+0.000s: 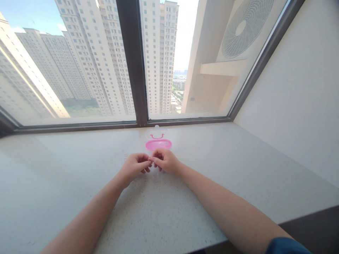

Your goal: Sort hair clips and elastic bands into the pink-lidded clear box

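Observation:
Over the pale speckled sill, my left hand and my right hand meet fingertip to fingertip. Both are closed in a pinch, and whatever sits between the thumbs and forefingers is too small to name. Just beyond the fingers lies a small pink oval case, open, with a small clear round thing near its right end. Its see-through lid, with a pink handle, is folded back toward the window. Left of my left hand are tiny clear pieces that I cannot identify.
A wide stone windowsill runs under the hands, its front edge at the lower right. Behind the case stands a dark window frame with tall buildings outside. A white wall closes off the right side.

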Action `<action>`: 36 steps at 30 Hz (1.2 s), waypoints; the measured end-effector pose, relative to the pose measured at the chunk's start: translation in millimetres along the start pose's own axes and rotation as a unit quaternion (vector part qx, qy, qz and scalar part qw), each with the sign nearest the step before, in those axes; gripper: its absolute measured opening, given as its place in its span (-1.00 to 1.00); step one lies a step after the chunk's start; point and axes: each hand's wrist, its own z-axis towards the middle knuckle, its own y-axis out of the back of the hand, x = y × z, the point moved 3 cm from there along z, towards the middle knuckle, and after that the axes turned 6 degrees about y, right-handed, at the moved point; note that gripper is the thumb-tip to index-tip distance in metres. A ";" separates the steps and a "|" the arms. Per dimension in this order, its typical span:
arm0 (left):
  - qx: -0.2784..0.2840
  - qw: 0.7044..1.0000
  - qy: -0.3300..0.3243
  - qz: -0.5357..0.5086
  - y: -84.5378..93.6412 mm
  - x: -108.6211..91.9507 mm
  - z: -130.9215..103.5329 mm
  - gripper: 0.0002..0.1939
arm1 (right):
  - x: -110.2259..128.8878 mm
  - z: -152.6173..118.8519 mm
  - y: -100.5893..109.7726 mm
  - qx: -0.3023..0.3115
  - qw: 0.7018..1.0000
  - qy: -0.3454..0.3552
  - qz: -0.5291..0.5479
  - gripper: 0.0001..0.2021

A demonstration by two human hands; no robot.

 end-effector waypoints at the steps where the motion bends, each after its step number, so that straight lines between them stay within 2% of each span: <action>1: -0.001 1.000 -0.007 0.002 -0.2 -0.9 -0.4 -0.79 | 0.2 0.4 -0.3 -0.004 1.000 0.004 0.011 -0.80; 6: 0.000 1.000 -0.018 0.015 0.1 -1.2 -1.0 -0.79 | -0.2 1.1 -1.0 -0.010 0.999 0.020 0.034 -0.78; 15: -0.009 0.999 -0.032 0.043 4.9 2.9 4.4 -0.78 | 1.9 -1.1 3.2 -0.022 0.997 0.031 -0.066 -0.76; 18: 0.010 0.998 -0.044 0.038 8.6 3.8 5.3 -0.79 | 0.3 -0.3 3.3 0.004 0.999 0.008 -0.051 -0.77; 25: 0.062 0.996 -0.054 0.015 10.7 5.2 4.7 -0.80 | -0.2 0.2 2.3 0.040 0.996 -0.025 0.071 -0.82; 29: 0.058 0.996 -0.063 0.025 10.9 6.6 6.6 -0.79 | -0.1 -1.0 2.5 0.043 0.995 -0.037 0.077 -0.85; 36: 0.067 0.994 -0.067 0.055 10.0 5.0 5.9 -0.80 | 2.5 -4.2 -0.6 0.103 0.993 -0.054 0.035 -0.86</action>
